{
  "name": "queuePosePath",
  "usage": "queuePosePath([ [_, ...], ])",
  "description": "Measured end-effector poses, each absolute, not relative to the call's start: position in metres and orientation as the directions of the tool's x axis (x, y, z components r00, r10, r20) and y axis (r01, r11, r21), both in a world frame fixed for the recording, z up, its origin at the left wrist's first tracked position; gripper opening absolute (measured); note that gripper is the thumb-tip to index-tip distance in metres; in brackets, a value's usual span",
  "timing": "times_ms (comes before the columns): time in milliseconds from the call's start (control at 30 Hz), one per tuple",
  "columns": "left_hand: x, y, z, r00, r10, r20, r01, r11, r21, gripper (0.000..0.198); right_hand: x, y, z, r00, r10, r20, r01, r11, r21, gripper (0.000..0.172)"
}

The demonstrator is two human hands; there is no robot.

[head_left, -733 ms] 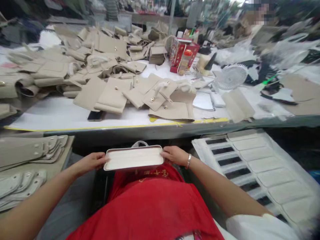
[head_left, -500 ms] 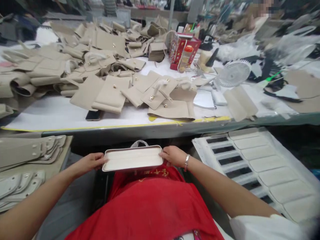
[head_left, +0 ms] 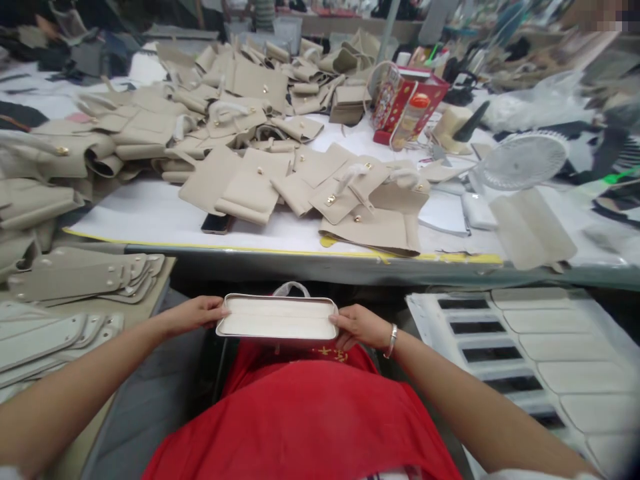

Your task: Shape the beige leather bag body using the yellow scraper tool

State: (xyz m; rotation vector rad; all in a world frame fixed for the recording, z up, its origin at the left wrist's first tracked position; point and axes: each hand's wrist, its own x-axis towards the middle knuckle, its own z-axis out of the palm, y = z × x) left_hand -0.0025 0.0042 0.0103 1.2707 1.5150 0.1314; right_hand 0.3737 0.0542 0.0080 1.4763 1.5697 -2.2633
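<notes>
Between my two hands, above the red apron (head_left: 310, 413), is a handbag (head_left: 278, 317) seen from its long, pale rectangular side with a raised rim. A wrapped loop handle (head_left: 292, 289) sticks out on its far side. My left hand (head_left: 203, 312) pinches the bag's left end, thumb over the rim. At the opposite end my right hand (head_left: 361, 325) grips the right corner, its thumb on the pale face and its fingers curled underneath. The far side of the bag is hidden.
Beige bag pieces (head_left: 250, 180) heap across the white worktable (head_left: 145, 207), with a phone (head_left: 216, 223) at its front. A red box (head_left: 410, 100) and a fan (head_left: 525, 159) stand behind. Stacked straps (head_left: 75, 277) lie left; a rack of pale panels (head_left: 545, 347) sits right.
My view has turned a little to the left, so the table's contents appear further right. Both hands keep their hold on the bag, which stays nearly level.
</notes>
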Motion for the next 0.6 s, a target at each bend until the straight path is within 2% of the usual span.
queuePosePath([
  [133,-0.007,0.001,0.011,0.235,0.756,-0.611,0.616,0.371,0.695,0.044,0.379,0.053,-0.003,-0.617,0.461,-0.637,0.388,-0.526,-0.757,0.046],
  [200,-0.004,0.003,0.017,0.221,0.756,-0.617,0.704,0.314,0.637,0.043,0.387,0.056,-0.005,-0.638,0.446,-0.628,0.402,-0.503,-0.765,0.049],
  [267,0.005,0.010,0.028,0.194,0.799,-0.570,0.826,0.180,0.534,0.041,0.398,0.062,-0.001,-0.635,0.443,-0.633,0.471,-0.426,-0.772,0.051],
  [333,0.020,0.021,0.040,0.206,0.876,-0.436,0.889,0.019,0.457,0.039,0.406,0.069,0.009,-0.610,0.527,-0.592,0.545,-0.264,-0.796,0.051],
  [433,0.058,0.038,0.054,0.348,0.902,-0.254,0.844,-0.185,0.503,0.046,0.402,0.077,0.028,-0.581,0.745,-0.328,0.581,0.097,-0.808,0.049],
  [500,0.087,0.048,0.057,0.483,0.846,-0.225,0.775,-0.294,0.560,0.043,0.389,0.080,0.036,-0.614,0.778,-0.130,0.602,0.355,-0.715,0.041],
  [600,0.121,0.059,0.048,0.602,0.770,-0.211,0.699,-0.380,0.606,0.036,0.368,0.079,0.037,-0.714,0.700,-0.013,0.621,0.624,-0.475,0.019],
])
